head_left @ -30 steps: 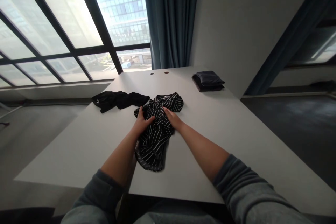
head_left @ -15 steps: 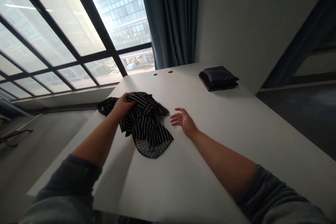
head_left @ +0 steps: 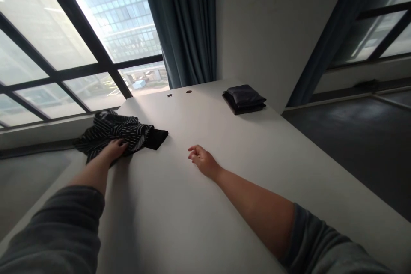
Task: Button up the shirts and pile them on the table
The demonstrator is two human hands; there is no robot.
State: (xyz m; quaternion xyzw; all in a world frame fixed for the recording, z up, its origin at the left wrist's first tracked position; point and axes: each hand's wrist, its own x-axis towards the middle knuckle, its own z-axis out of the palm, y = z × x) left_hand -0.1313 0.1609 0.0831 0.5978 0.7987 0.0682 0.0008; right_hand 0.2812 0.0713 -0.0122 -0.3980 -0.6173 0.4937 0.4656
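Note:
A crumpled black shirt with white stripes (head_left: 117,128) lies bunched at the left side of the white table (head_left: 173,205), part of it reaching past the table's left edge. A plain black part of it sticks out to the right. My left hand (head_left: 116,148) is closed on the near side of the shirt, its fingertips partly lost in the dark cloth. My right hand (head_left: 203,159) is over the middle of the table, apart from the shirt. Its fingers are loosely bent and hold nothing.
A folded dark bundle (head_left: 244,98) lies at the table's far right. Two round cable holes are near the back edge. Behind the table hang a blue curtain (head_left: 192,25) and a pale wall (head_left: 257,30). Large windows (head_left: 128,17) stand to the left.
My left hand has carried the shirt leftwards and turned it over, so the black part now points right. My right hand's fingers have curled in. The view has swung to the right.

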